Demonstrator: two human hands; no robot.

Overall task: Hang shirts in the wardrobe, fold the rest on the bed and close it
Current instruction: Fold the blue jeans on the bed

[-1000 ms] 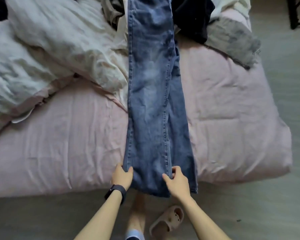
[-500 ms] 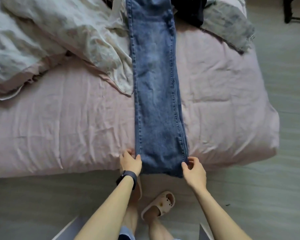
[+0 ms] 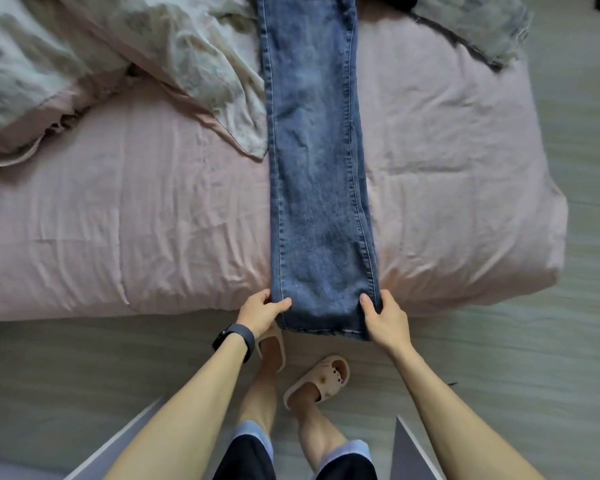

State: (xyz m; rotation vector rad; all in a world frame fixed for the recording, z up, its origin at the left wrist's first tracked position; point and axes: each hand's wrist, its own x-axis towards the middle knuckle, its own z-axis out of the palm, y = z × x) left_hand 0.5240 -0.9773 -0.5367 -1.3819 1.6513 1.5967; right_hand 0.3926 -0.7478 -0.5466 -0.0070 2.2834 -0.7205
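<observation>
At six o'clock on the bed (image 3: pixel 118 220), pinching the jeans (image 3: pixel 316 150) hem with left hand (image 3: pixel 262 311) and right hand (image 3: pixel 385 318), right newly shifted outward; probably readying a fold toward twelve.

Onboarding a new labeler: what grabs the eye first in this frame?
The blue jeans dominate, laid lengthwise down the middle of the pink bed, hems hanging over its near edge. The left hand and right hand pinch the two hem corners. A crumpled pale quilt is heaped at the bed's upper left.
</observation>
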